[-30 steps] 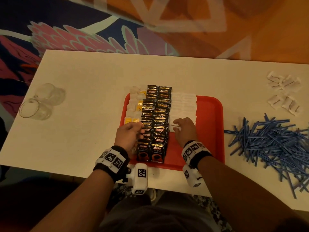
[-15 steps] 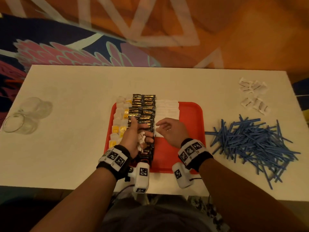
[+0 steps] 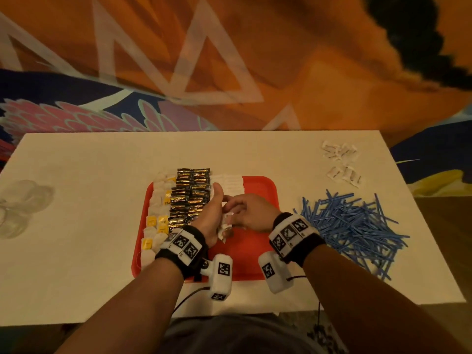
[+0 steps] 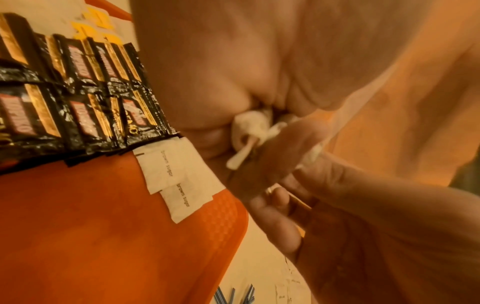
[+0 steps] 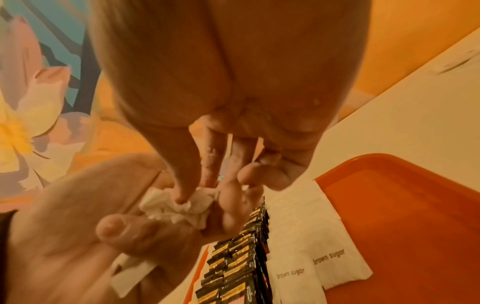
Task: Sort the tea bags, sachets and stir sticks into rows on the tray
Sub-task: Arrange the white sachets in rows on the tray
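A red tray (image 3: pixel 245 254) holds a column of tea bags (image 3: pixel 158 200), two columns of black coffee sachets (image 3: pixel 190 198) and a row of white brown-sugar sachets (image 3: pixel 231 183). Over the tray's middle my left hand (image 3: pixel 213 215) grips a crumpled bunch of white sachets (image 5: pixel 179 205) in its palm. My right hand (image 3: pixel 242 210) meets it from the right and pinches into that bunch (image 4: pixel 249 127) with thumb and fingertips. Two sugar sachets (image 4: pixel 168 170) lie just below the hands, beside the coffee sachets (image 4: pixel 78 111).
A big pile of blue stir sticks (image 3: pixel 352 226) lies on the white table right of the tray. Loose white sachets (image 3: pixel 341 162) sit at the far right. Clear glasses (image 3: pixel 20 205) stand at the left edge. The right half of the tray (image 5: pixel 402 205) is bare.
My left hand has moved right off the coffee sachets, carrying the bunch. My right hand has left the sugar row and closed its fingertips on the bunch. The head view has tilted up.
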Tool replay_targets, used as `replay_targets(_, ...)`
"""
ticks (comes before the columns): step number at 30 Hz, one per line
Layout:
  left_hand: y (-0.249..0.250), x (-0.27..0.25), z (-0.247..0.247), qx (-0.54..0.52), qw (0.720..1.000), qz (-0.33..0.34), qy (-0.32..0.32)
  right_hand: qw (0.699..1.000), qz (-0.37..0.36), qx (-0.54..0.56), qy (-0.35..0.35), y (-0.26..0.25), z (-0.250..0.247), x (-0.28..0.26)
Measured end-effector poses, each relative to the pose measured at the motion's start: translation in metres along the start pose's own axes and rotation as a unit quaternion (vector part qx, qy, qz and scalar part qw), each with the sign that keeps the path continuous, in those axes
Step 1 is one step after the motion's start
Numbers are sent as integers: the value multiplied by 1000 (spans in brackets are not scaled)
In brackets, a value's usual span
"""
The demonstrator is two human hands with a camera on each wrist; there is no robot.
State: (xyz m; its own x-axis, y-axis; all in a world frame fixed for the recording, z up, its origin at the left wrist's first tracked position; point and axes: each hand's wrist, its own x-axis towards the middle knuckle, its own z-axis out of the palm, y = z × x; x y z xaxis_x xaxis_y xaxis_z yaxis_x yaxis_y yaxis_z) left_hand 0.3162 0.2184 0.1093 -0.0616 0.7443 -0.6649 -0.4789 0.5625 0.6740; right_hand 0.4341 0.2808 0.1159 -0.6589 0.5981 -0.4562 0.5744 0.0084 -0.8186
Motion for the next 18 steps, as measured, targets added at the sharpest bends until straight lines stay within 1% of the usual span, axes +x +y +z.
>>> replay_targets(1, 0, 0, 1, -1, 1000, 3, -1, 1000, 4, 5, 12, 1, -1, 0)
replay_targets(5, 2, -2, 3, 32, 999, 39, -12, 994, 4, 34, 100, 5, -8, -1)
replay_targets(8, 0, 0, -4, 120, 987, 105, 17, 989, 3, 66, 134, 5, -16, -5)
replay_targets(10, -2, 2, -7, 147, 979, 139, 38, 984, -7, 94, 153, 3, -19, -8)
replay_targets(14, 0, 3, -4, 98, 980, 159, 67, 973, -15, 160, 166, 1, -21, -12)
replay_targets(18, -2, 5, -2, 26, 984, 159, 80, 952, -7, 237, 196, 1, -20, -14)
